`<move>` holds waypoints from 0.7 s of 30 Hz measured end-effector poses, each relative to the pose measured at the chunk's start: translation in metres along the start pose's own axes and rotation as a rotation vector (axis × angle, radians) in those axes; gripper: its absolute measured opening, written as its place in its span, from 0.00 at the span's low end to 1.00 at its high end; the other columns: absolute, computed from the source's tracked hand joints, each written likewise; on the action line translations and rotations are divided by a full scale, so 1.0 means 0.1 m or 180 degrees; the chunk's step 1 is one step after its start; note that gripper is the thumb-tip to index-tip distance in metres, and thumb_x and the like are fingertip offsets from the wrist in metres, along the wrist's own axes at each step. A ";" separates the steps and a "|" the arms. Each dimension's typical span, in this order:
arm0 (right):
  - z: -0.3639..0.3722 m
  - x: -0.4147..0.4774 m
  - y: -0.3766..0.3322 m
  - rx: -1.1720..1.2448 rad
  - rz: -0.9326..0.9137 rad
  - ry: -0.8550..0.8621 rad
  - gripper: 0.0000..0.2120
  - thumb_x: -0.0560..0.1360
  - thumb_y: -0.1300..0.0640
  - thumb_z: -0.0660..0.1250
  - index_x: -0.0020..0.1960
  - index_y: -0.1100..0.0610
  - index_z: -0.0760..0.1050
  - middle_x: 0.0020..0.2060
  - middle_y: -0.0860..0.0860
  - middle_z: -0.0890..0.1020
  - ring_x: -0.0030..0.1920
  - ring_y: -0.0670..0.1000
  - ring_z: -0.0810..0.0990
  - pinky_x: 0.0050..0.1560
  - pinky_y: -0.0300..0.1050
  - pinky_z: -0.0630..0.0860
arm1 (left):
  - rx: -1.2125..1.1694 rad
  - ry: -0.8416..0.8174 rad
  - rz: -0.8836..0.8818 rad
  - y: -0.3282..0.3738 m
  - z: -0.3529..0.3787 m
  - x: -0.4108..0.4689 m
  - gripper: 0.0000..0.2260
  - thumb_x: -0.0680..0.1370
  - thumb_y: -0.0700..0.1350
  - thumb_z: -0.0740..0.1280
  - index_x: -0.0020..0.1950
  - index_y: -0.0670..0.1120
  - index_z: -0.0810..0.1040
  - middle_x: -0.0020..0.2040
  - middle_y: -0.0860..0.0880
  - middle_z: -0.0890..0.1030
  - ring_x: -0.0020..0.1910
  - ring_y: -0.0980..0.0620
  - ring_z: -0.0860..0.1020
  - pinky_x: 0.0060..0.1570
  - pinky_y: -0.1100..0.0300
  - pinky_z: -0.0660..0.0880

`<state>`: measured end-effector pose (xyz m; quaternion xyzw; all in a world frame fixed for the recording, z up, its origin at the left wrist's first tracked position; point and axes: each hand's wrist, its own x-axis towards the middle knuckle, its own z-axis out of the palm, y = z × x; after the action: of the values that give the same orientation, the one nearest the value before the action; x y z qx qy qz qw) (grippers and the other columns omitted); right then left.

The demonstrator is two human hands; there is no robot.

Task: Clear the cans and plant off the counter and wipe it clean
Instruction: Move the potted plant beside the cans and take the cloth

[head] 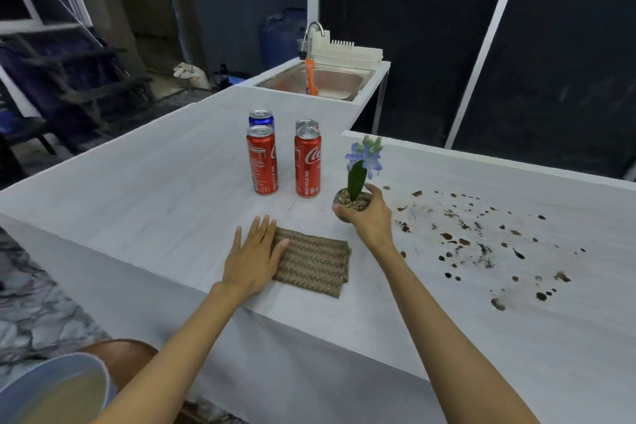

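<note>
While the left hand (253, 256) lies flat on the counter (155, 200), fingers straight and close together, its thumb rests on the folded woven cloth (313, 262). Four upright cans (262, 162) stand grouped behind the cloth. Just right of them, the right hand (370, 213) clamps curled fingers round the pot of the plant (358, 179). Dark stains (481, 244) dot the counter farther right.

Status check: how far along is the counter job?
Nothing looks done yet. In hand: the right hand grips the plant, and the left hand rests flat on the cloth. Left: four cans stand on the counter, and brown stains to the right are unwiped.
</note>
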<state>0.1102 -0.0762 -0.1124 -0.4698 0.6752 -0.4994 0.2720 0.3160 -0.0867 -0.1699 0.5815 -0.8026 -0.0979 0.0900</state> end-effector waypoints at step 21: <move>1.32 0.05 -0.10 0.0143 0.0083 -0.0005 0.39 0.65 0.53 0.77 0.68 0.60 0.58 0.64 0.55 0.67 0.64 0.52 0.70 0.61 0.40 0.69 | -0.0173 -0.0139 0.0443 -0.79 -0.08 0.23 0.52 0.57 0.72 0.20 0.76 0.49 0.43 0.77 0.52 0.44 0.76 0.55 0.39 0.70 0.56 0.33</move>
<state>0.2223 -0.1363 -0.1495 -0.4552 0.6697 -0.5104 0.2896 0.3839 -0.1327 -0.1821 0.5193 -0.8399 -0.1259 0.0948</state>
